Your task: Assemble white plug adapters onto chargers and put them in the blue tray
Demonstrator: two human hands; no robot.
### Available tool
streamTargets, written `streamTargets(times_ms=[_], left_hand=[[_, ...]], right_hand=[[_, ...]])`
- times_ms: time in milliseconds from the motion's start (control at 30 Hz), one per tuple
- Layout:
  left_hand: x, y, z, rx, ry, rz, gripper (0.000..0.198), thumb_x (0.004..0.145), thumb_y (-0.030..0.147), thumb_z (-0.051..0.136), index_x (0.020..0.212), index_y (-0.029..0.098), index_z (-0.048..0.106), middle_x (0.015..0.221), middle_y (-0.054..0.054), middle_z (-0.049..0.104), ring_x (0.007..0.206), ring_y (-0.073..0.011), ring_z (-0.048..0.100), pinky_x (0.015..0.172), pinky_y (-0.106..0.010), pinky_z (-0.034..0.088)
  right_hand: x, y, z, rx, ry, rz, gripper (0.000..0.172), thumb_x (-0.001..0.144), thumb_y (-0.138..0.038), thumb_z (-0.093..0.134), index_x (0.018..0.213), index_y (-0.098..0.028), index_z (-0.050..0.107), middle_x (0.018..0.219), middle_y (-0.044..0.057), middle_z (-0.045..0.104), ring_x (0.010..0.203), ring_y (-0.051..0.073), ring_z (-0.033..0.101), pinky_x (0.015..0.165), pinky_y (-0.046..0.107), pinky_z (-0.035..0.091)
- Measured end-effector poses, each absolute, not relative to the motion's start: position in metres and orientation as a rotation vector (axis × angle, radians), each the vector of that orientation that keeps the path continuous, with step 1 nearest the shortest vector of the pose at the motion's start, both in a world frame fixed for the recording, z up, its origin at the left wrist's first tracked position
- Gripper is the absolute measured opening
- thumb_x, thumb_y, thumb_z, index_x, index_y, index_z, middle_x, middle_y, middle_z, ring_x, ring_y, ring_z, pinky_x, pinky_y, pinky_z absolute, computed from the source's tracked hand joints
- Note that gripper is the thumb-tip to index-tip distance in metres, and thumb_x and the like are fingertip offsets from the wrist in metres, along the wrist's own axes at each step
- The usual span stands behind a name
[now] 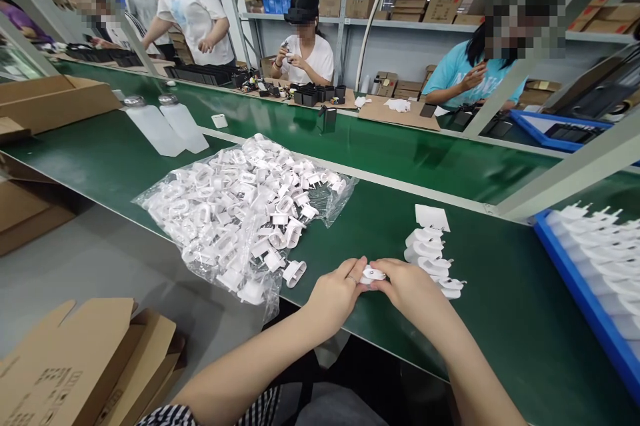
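Between both hands I hold a small white plastic plug part (373,273) just above the green bench, close to its front edge. My left hand (336,293) pinches it from the left, and my right hand (407,289) grips it from the right. The fingers cover most of it. Just beyond my right hand a short row of white plug housings (425,251) lies on the bench, with a white square piece (432,218) behind them. To the left, a large heap of loose white plug shells (240,206) spreads over a clear plastic bag (333,205). One shell (295,273) lies at the heap's near edge.
A blue tray (583,299) of white plug parts stands at right. Two white bottles (159,126) and a cardboard box (55,103) sit at back left. Cartons (65,366) stand below left. A green conveyor (280,116) runs behind a metal rail; several co-workers sit or stand beyond.
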State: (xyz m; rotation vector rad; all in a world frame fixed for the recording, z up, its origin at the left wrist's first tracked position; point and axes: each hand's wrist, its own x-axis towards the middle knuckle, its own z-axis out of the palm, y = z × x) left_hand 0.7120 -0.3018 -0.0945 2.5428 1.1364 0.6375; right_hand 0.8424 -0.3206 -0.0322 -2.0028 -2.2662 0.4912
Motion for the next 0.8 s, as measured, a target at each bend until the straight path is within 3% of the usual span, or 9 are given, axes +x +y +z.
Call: streamTargets(times_ms=[400,633,700,800], left_hand=[[0.709,-0.297,-0.089,2.574,1.125,0.437,0.035,0.078,0.033,0.034,0.108,0.016,0.038,0.102,-0.008,0.05,0.086,-0.0159,0.051,0.065,-0.024,0.045],[0.699,-0.27,-0.061,2.592,0.772,0.194,0.04,0.077,0.037,0.032,0.11,0.016,0.039,0.101,-0.007,0.05,0.084,-0.0165,0.051,0.064,-0.023,0.041],[0.701,-0.262,-0.053,2.554,0.745,0.119,0.036,0.075,0.039,0.036,0.102,0.018,0.047,0.088,-0.005,0.056,0.076,-0.0161,0.053,0.058,-0.022,0.039],[0.71,-0.251,-0.042,2.538,0.763,-0.08,0.023,0.067,0.038,0.048,0.074,0.019,0.059,0.056,0.0,0.055,0.056,-0.0149,0.052,0.045,-0.021,0.032]], right_hand=[[0.843,-0.322,-0.031,-2.114,-2.243,0.517,0.013,0.071,-0.022,0.044,0.076,-0.02,0.056,0.073,0.002,0.062,0.063,0.015,0.055,0.05,0.022,0.035],[0.842,-0.318,-0.03,-2.168,-2.126,0.539,0.011,0.069,-0.022,0.045,0.068,-0.021,0.056,0.064,0.0,0.06,0.052,0.012,0.052,0.043,0.02,0.03],[0.842,-0.317,-0.029,-2.194,-2.13,0.579,0.01,0.068,-0.021,0.047,0.067,-0.021,0.057,0.06,0.0,0.059,0.049,0.012,0.051,0.041,0.02,0.028],[0.842,-0.315,-0.026,-2.254,-2.172,0.649,0.011,0.067,-0.024,0.048,0.065,-0.021,0.058,0.052,0.0,0.057,0.046,0.013,0.051,0.039,0.021,0.026]])
